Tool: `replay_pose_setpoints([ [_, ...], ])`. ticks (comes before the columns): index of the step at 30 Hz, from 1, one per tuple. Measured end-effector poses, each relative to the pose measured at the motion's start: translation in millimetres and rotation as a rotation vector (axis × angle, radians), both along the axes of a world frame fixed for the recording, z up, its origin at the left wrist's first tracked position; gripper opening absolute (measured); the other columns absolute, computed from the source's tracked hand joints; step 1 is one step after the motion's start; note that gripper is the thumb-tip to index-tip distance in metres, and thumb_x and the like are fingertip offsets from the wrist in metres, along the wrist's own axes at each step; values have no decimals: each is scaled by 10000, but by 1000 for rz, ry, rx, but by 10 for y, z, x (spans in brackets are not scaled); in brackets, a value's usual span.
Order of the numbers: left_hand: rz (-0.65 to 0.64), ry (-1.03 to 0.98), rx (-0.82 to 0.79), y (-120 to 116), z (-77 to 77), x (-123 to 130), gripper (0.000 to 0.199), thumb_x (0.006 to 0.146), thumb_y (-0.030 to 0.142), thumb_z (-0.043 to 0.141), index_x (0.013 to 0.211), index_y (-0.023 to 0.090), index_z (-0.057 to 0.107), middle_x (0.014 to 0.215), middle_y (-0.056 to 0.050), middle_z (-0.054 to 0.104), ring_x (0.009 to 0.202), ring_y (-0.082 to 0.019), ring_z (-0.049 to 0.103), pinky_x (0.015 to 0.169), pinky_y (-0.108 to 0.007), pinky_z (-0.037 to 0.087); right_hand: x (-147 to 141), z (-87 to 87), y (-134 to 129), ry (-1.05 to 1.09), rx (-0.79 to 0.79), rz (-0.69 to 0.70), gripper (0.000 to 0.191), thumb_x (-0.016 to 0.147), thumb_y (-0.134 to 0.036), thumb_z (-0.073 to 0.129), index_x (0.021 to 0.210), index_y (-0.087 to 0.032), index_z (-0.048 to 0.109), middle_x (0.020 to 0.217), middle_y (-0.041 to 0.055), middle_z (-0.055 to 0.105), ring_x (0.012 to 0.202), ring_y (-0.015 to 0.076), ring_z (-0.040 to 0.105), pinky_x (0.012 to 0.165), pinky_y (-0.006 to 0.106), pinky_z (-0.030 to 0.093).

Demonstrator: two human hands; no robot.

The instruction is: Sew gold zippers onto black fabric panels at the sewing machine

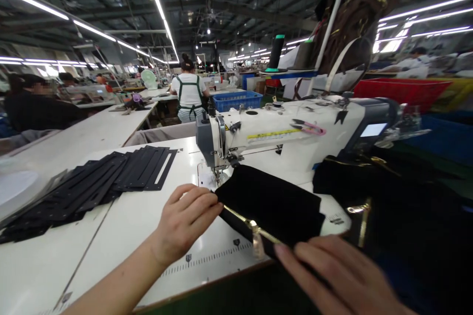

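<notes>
A black fabric piece (273, 197) with a gold zipper (236, 212) along its near edge lies on the white sewing machine table, beside the needle area. My left hand (188, 219) pinches the zipper's left end, close to the presser foot (219, 173). At the zipper's right end, my right hand (332, 268) grips the fabric edge between thumb and fingers; it is slightly blurred. A gold zipper pull (257, 242) hangs from the slider between my hands. The sewing machine (273, 128) stands just behind the fabric.
Black slotted strips (144, 167) are piled on the table at left. More black pieces with gold zippers (360, 209) lie at right. Pink-handled snips (310, 127) rest on the machine arm. Thread cones (276, 54), a blue basket (236, 101) and co-workers (189, 88) are farther back.
</notes>
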State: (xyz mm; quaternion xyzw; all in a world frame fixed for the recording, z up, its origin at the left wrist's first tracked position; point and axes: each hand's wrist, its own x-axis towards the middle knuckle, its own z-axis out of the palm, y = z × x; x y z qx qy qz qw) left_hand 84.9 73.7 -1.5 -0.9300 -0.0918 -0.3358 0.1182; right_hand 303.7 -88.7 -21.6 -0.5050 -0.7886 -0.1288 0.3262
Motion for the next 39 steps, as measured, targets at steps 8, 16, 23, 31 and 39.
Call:
replay_pose_setpoints([
  [8, 400, 327, -375, -269, -463, -140, 547, 847, 441, 449, 1242, 62, 448, 1267, -187, 478, 1173, -288, 447, 1024, -490, 284, -263, -342, 727, 173, -185, 21, 272, 909, -219, 356, 990, -130, 601, 893, 116, 609, 821, 205, 571, 750, 330, 472],
  [16, 492, 400, -514, -226, -473, 167, 937, 637, 707, 530, 1262, 20, 409, 1354, -246, 321, 1277, -367, 247, 1050, -582, 99, 324, -424, 1705, 349, -542, -376, 283, 810, -408, 498, 677, -167, 563, 612, 18, 569, 590, 170, 552, 550, 258, 414],
  [23, 471, 424, -511, -24, -347, 204, 873, 674, 693, 498, 1265, 55, 419, 1314, -205, 417, 1263, -349, 290, 1063, -551, 33, 274, -357, 1626, 395, -495, -457, 336, 873, -449, 361, 805, -168, 532, 708, 45, 606, 640, 182, 564, 584, 272, 405],
  [31, 423, 490, -497, 114, -418, 244, 1019, 595, 802, 433, 1306, 75, 375, 1368, -197, 335, 1279, -393, 221, 1041, -578, 34, 372, -465, 1776, 213, -550, -538, 189, 864, -294, 436, 806, -170, 567, 715, 74, 630, 716, 235, 594, 590, 282, 374],
  [39, 417, 573, -537, 134, -398, 262, 1129, 552, 832, 421, 1316, 6, 328, 1377, -260, 252, 1277, -431, 183, 1021, -597, 40, 324, -463, 1201, -11, -512, -600, 511, 890, -397, 405, 1332, -157, 314, 837, 88, 665, 668, 257, 620, 549, 315, 395],
])
